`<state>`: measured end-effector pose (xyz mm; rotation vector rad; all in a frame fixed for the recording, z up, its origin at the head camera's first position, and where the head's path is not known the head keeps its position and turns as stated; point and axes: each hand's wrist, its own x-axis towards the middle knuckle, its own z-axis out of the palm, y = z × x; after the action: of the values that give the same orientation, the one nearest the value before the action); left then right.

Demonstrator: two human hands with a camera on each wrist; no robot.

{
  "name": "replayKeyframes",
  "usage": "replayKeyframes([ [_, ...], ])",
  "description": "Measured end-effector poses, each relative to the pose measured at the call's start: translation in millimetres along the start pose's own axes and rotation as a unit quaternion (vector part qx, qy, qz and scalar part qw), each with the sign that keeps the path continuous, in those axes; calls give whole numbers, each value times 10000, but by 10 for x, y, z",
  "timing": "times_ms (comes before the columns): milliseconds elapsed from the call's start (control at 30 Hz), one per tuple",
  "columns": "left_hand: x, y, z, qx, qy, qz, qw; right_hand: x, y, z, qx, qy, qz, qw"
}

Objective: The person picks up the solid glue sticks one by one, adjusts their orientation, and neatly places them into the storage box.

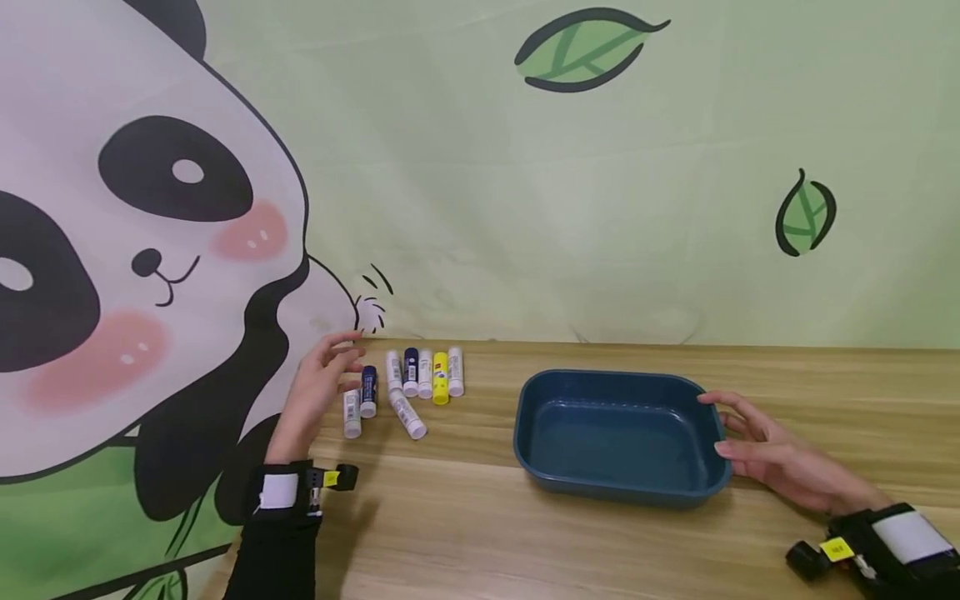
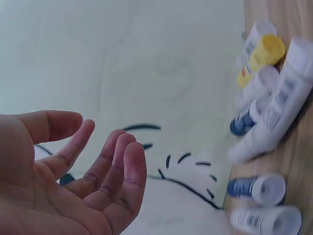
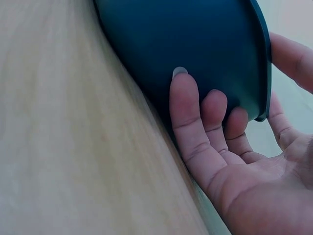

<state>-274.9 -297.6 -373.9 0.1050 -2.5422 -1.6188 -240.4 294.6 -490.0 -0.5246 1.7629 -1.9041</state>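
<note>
My left hand [image 1: 321,392] hovers beside the left end of a group of glue sticks, its fingers loosely bent with nothing between them. Nearest to it are a dark blue glue stick with a white cap [image 1: 368,392] and a white glue stick [image 1: 352,414], both upright. Another white glue stick [image 1: 408,415] lies tilted in front of the rest. At the right, my right hand [image 1: 780,458] grips the end of a dark blue rectangular bin [image 1: 615,492]. Its fingers [image 3: 186,112] bend against the bin's outer wall, and one reaches the rim. The bin is empty inside.
More glue sticks stand in a row toward the back, among them a yellow one [image 1: 440,379] and a white one [image 1: 456,372]. A wooden table [image 1: 450,533] lies under everything. Behind it hangs a green cloth [image 1: 637,208] printed with a panda and leaves.
</note>
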Motion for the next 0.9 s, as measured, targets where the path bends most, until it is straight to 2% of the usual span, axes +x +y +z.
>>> replayKeyframes([
  [100, 7, -30, -84, -27, 167, -62, 9998, 7, -9, -1, 37, -77, -102, 9999],
  [233, 24, -79, -121, 45, 243, -233, 9994, 1, -23, 1, 69, -39, -26, 10000],
  [467, 56, -202, -175, 1086, 463, -487, 9918, -3, -34, 10, 6, 46, 92, 9999],
  [633, 100, -362, -207, 1613, 239, -654, 9844, 1, -27, 16, 2, 72, 114, 9999],
  [900, 173, -517, -207, 1872, -71, -725, 9796, -7, -27, 13, 1, 78, 114, 9999],
])
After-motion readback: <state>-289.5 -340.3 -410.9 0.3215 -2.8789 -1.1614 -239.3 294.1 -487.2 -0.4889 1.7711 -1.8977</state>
